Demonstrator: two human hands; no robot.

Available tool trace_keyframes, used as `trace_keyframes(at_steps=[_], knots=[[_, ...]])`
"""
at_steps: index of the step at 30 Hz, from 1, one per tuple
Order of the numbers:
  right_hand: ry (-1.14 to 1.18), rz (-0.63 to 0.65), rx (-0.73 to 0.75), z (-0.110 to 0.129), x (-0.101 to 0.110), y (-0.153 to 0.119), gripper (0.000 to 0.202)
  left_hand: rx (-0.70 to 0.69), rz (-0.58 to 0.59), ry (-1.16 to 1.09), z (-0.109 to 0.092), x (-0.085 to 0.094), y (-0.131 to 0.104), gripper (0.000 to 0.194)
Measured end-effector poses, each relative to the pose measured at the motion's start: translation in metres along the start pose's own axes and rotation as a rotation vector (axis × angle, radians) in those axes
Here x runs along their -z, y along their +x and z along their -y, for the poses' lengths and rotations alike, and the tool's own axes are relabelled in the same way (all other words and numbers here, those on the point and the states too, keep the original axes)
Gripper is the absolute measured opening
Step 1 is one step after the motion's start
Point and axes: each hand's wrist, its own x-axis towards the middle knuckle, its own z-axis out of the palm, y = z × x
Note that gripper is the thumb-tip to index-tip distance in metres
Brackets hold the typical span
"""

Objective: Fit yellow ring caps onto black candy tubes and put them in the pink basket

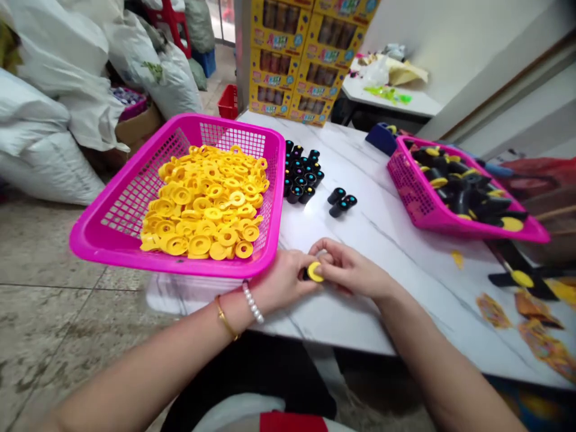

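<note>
A narrow, two-handed grip is kept on one small item above the white marbled table [353, 327]: a dark piece [306, 274] is enclosed by the left hand [288, 276], while a round, yellow plastic disc [316, 272] is pinched by the right hand [353, 270], presumably for steadiness. The disc is smooth and flat; the dark piece is mostly hidden. At ten o'clock, yellow plastic rings [202, 204] are heaped in a magenta, slotted plastic basket [180, 267], probably for easy reach. Black, dot-ended cylinders [300, 174] are grouped at twelve.
</note>
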Motion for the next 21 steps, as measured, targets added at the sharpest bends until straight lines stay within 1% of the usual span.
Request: trace_keyframes(at_steps=[2, 5, 7, 8, 11, 13, 15, 16, 17, 18, 21], knots=[[-0.007, 0.008, 0.021, 0.001, -0.005, 0.000, 0.035, -0.018, 0.016, 0.024, 0.002, -0.002, 0.000, 0.011], [-0.004, -0.035, 0.023, 0.001, -0.007, 0.002, 0.036, 0.015, 0.026, 0.067, 0.004, -0.004, 0.003, 0.019], [-0.029, -0.036, 0.051, 0.002, -0.005, 0.005, 0.033, 0.036, -0.012, 0.105, 0.004, -0.005, 0.005, 0.022], [-0.052, -0.011, 0.071, 0.003, -0.004, 0.006, 0.030, 0.038, -0.036, 0.121, 0.004, -0.005, 0.005, 0.023], [-0.192, 0.065, 0.098, 0.008, -0.003, 0.006, 0.025, 0.014, -0.063, 0.146, 0.000, -0.006, 0.003, 0.024], [-0.305, 0.046, 0.083, 0.010, -0.004, 0.004, 0.024, -0.009, -0.073, 0.159, -0.003, -0.009, 0.000, 0.023], [-0.372, -0.021, 0.095, 0.010, -0.004, 0.002, 0.025, -0.011, -0.115, 0.191, -0.002, -0.010, 0.000, 0.022], [-0.375, -0.038, 0.105, 0.009, -0.003, 0.002, 0.027, -0.005, -0.124, 0.204, -0.001, -0.010, 0.000, 0.020], [-0.349, -0.021, 0.115, 0.007, -0.002, 0.003, 0.033, 0.002, -0.122, 0.211, 0.001, -0.009, 0.002, 0.020], [-0.291, 0.028, 0.126, 0.005, 0.000, 0.003, 0.042, 0.011, -0.109, 0.218, 0.002, -0.008, 0.002, 0.020], [-0.014, 0.203, 0.168, -0.005, 0.006, 0.004, 0.068, 0.028, -0.071, 0.242, 0.002, -0.006, 0.003, 0.021]])
